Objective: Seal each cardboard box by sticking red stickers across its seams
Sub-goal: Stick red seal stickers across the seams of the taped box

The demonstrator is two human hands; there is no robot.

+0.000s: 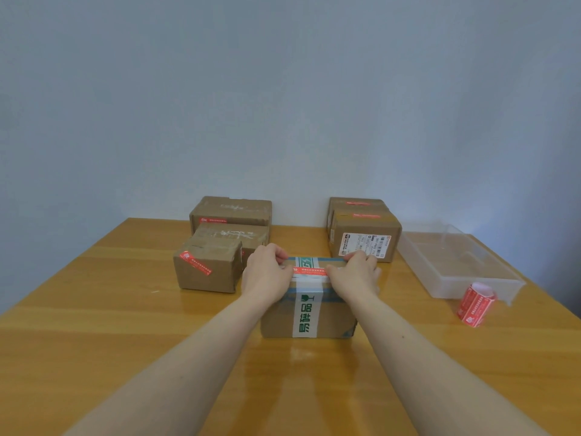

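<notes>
The wooden surface [125, 325] carried everything, and the biggest item on it after the boxes was the clear plastic tray [503, 283] at the right, which looked empty; its walls were see-through and nothing showed inside.

The cardboard box in hand [276, 322] stood at the centre, closest to the person, banded with white tape printed in green. It seemed a stiff, light carton that would stay put under a gentle press, best steadied by its top corners, as it was. The glass symbol on the tape suggested fragile contents, so hard pressure looked unwise.

To the left sat three more boxes: a small front one [206, 272] with a red sticker slanted across its face, and two behind it [232, 212]. To the right a pair of boxes [364, 234] stood close together, the nearer bearing a white shipping label and both showing red strips on top.

The sticker roll [476, 305] stood alone near the tray, well apart from the hands.

The left hand [267, 272] and right hand [356, 272] rested on the top near edge of the centre box. The red sticker [309, 270] lay stretched between them across the top seam. It looked thin, limp and tacky, best held by its ends. The fingers [281, 254] of each hand were closed down, pinching or pressing one end of the strip; which of the two I could not tell.
</notes>
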